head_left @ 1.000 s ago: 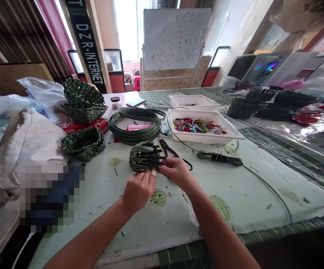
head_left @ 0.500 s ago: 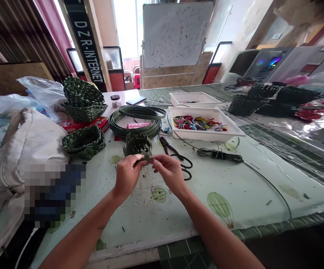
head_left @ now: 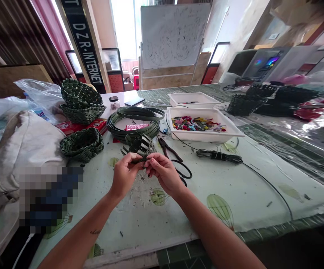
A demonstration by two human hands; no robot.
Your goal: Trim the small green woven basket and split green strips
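A small dark green woven basket [head_left: 142, 145] is tilted over between my hands, its loose strip ends poking out at the left. My left hand [head_left: 126, 170] is closed on the basket's near edge, thumb and fingers pinching it. My right hand [head_left: 164, 172] pinches the same edge just beside it, fingertips close to the left thumb; what exactly lies between those fingertips is partly hidden. Right behind the basket lies a coil of dark green flat strip [head_left: 114, 129]. Pliers [head_left: 169, 149] and black-handled scissors [head_left: 188, 172] rest to the right of my right hand.
Finished-looking woven baskets [head_left: 82, 144] stand at the left near a pale bag [head_left: 35, 149]. A white tray [head_left: 206, 137] of colourful bits sits behind, with a second white tray [head_left: 192, 98] beyond it. A bundled black cable [head_left: 220, 155] crosses the right side.
The basket has tipped from upright onto its side, its woven wall now showing and strip ends sticking out left. My hands stay together at its near edge, the right turned slightly.
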